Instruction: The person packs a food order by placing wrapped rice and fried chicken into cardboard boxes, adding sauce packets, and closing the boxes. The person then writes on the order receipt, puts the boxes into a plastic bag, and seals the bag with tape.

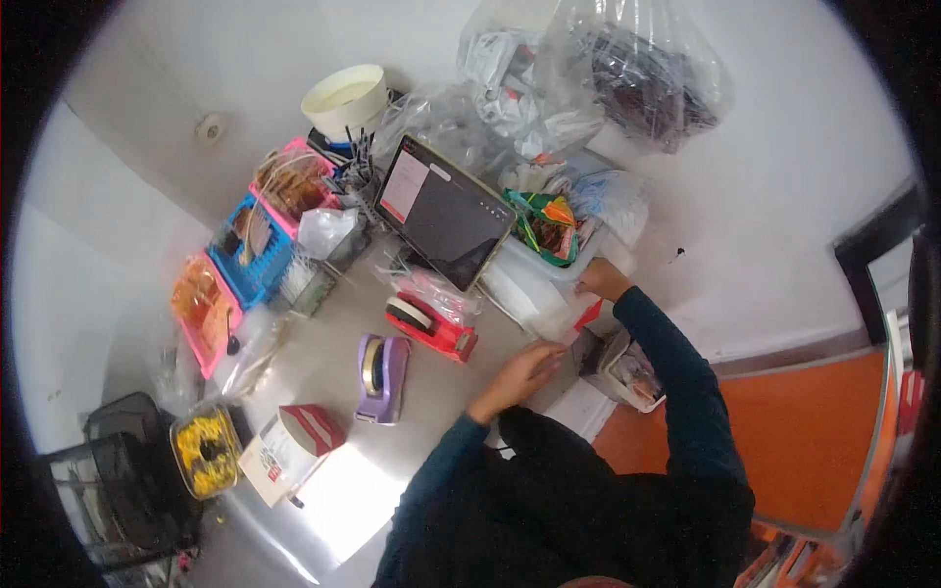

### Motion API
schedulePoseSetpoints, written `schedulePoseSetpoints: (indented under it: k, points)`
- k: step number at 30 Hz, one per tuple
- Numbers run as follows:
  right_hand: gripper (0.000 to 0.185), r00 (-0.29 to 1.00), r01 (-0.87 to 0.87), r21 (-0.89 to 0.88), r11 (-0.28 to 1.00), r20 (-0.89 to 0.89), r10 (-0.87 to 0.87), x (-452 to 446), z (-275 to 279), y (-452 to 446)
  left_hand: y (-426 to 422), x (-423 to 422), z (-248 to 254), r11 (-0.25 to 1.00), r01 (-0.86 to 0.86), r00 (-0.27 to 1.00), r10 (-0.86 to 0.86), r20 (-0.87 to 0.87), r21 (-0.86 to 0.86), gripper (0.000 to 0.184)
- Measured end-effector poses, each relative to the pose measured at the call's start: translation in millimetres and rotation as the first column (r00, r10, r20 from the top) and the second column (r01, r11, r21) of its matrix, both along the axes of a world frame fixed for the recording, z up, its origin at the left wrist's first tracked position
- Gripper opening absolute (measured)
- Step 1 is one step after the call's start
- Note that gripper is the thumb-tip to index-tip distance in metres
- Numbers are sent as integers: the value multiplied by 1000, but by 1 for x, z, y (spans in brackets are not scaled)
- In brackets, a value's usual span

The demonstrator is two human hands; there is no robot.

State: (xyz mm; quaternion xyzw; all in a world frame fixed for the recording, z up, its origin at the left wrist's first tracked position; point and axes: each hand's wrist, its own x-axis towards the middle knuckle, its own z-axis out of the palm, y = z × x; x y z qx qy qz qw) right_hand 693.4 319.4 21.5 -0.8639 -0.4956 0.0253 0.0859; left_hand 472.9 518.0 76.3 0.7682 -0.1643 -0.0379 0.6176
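Observation:
My left hand (518, 379) reaches over the right edge of the steel table, fingers stretched out and lying near the lower end of a white plastic bag stack (529, 296). Farther up, my right hand (605, 279) has its fingers curled at the front corner of a clear plastic bin (561, 271); whatever they grip is hidden. A small red piece (589, 314) shows just below that hand. Inside the bin lies a green and orange packet (547, 227). Left of the bags stands a tablet (443, 211), its screen lit.
A red tape dispenser (431, 326) and a purple tape dispenser (381, 380) stand mid-table. Toward the left are a red-and-white carton (312, 429), a tub of yellow pieces (207, 451) and pink and blue baskets (259, 257). A white box (630, 380) sits below my right forearm.

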Motion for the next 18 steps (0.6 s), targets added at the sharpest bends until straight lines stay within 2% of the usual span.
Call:
schedulePoseSetpoints:
  k: [1, 3, 4, 6, 7, 9, 12, 13, 15, 17, 18]
  points:
    - [20, 1000, -22, -3, 1000, -15, 22, 3, 0, 2, -10, 10, -13, 995, 23, 1000, -22, -9, 99, 27]
    - [18, 998, -54, -4, 999, -40, 54, 8, -2, 3, -30, 31, -52, 958, -51, 983, -1, 182, 281, 30]
    - [16, 995, -87, 47, 995, 55, 84, 8, -10, 2, -35, 37, -63, 926, -96, 961, -9, 276, 366, 32]
    - [13, 959, -160, 140, 977, 255, 121, 8, -30, -6, -41, 44, -47, 878, -255, 939, 125, 322, 405, 31]
    - [13, 955, -144, 224, 964, 286, 77, 4, -29, -6, -44, 47, -42, 846, -333, 919, 191, 346, 416, 30]
    - [15, 942, -123, 383, 915, 336, -14, -4, -27, -3, -46, 56, -42, 794, -378, 899, 191, 394, 476, 33]
    - [19, 952, 239, 291, 926, 119, -283, -18, -15, 0, -44, 68, -63, 705, -398, 890, 141, 434, 587, 40]
    - [20, 966, 219, 305, 927, 64, -249, -20, -10, -3, -43, 70, -65, 671, -396, 891, 114, 440, 627, 43]
    - [23, 983, 183, 336, 924, -43, -179, -23, 3, -15, -42, 68, -67, 706, -362, 911, 128, 393, 609, 43]
    - [22, 978, 175, 623, 762, -21, -207, -40, 22, -32, -41, 71, -66, 719, -361, 912, 138, 387, 594, 43]
    - [21, 977, 208, 675, 708, -107, -185, -49, 45, -45, -41, 71, -68, 716, -369, 907, 139, 398, 592, 42]
